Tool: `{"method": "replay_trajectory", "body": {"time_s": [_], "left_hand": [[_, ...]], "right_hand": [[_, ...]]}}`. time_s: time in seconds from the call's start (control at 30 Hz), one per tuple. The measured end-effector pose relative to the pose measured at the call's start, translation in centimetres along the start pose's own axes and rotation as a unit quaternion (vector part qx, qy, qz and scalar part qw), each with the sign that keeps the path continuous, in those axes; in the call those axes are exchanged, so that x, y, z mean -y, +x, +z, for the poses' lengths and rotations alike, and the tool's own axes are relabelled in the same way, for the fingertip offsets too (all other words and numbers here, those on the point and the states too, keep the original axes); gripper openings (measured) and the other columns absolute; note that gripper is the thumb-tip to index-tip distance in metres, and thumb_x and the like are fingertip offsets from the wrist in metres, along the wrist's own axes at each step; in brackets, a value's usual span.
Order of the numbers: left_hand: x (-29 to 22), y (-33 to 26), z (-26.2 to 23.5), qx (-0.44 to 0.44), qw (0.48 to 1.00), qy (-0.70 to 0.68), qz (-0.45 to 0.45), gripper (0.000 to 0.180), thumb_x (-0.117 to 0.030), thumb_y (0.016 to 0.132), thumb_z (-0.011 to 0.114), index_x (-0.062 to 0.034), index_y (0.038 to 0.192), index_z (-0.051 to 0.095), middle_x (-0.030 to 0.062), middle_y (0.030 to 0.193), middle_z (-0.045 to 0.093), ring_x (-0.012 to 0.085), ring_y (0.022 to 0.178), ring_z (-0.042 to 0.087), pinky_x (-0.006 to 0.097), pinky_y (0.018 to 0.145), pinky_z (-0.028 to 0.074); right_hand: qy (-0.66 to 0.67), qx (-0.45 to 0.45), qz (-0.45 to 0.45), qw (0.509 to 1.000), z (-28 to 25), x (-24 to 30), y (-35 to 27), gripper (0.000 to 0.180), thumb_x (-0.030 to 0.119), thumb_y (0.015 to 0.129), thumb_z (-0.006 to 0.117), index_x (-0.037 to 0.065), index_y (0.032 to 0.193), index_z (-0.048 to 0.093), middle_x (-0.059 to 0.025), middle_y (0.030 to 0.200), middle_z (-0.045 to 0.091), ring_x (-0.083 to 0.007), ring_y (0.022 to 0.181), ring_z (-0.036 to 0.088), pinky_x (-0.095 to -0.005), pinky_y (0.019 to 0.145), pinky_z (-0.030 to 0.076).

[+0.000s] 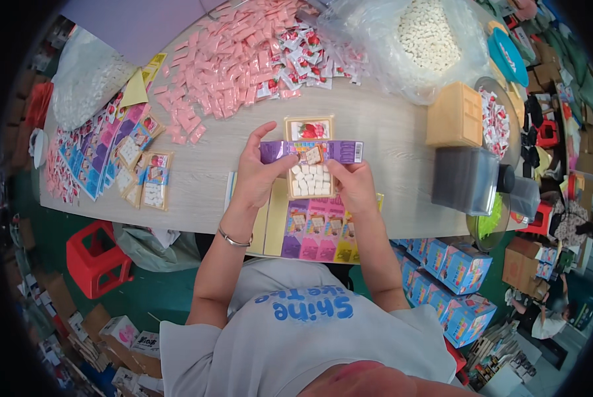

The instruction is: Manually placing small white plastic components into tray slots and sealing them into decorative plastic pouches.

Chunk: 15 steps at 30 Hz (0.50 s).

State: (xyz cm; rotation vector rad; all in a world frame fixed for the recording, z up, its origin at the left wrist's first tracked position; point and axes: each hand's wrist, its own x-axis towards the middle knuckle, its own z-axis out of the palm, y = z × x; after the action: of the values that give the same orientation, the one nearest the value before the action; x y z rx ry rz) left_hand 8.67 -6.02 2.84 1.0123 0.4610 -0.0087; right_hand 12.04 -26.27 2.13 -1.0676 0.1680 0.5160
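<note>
A beige tray (287, 130) lies before me near the table's front edge. Its lower section holds rows of small white pieces (311, 182) that look like marshmallows; a sachet with a strawberry print (308, 130) shows in its upper section. A purple printed card strip (276, 151) lies across the middle of the tray. My left hand (255, 173) grips the strip's left part, thumb on top and index finger raised. My right hand (353, 188) holds its right part, thumb near the printed centre. The fingers beneath are partly hidden.
Printed card sheets (315, 239) lie at the front edge. Pink sachets (227, 63) and strawberry-print sachets (305, 56) are heaped at the back. Packed trays (156, 180) lie left. A bag of white pieces (430, 40), a beige container (454, 116) and a dark clear bin (464, 180) stand right.
</note>
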Motion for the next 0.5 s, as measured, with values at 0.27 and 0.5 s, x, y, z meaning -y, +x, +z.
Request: {"method": "replay_trajectory", "body": {"time_s": [0.27, 0.5], "left_hand": [[-2.2, -5.8, -0.8, -0.119, 0.824, 0.472, 0.290, 0.058, -0.011, 0.076, 0.089, -0.0007, 0.127, 0.063, 0.0086, 0.102, 0.071, 0.0198, 0.090, 0.071, 0.030, 0.078, 0.056], [-0.2, -6.9, -2.4, 0.006, 0.987, 0.135, 0.092, 0.033, -0.002, 0.089, 0.078, 0.0056, 0.120, 0.069, 0.0097, 0.112, 0.074, 0.0130, 0.101, 0.070, 0.028, 0.090, 0.056]], "right_hand": [[-0.140, -0.101, -0.141, 0.975, 2.8, -1.8, -3.6, 0.012, 0.000, 0.092, 0.072, -0.002, 0.103, 0.076, -0.0057, 0.092, 0.075, -0.0080, 0.080, 0.068, -0.0239, 0.071, 0.055], [-0.226, 0.019, -0.215, 0.950, 4.0, -1.3, -6.0, 0.012, 0.002, 0.088, 0.077, -0.002, 0.099, 0.075, -0.0051, 0.088, 0.073, -0.0065, 0.077, 0.065, -0.0240, 0.067, 0.051]]}}
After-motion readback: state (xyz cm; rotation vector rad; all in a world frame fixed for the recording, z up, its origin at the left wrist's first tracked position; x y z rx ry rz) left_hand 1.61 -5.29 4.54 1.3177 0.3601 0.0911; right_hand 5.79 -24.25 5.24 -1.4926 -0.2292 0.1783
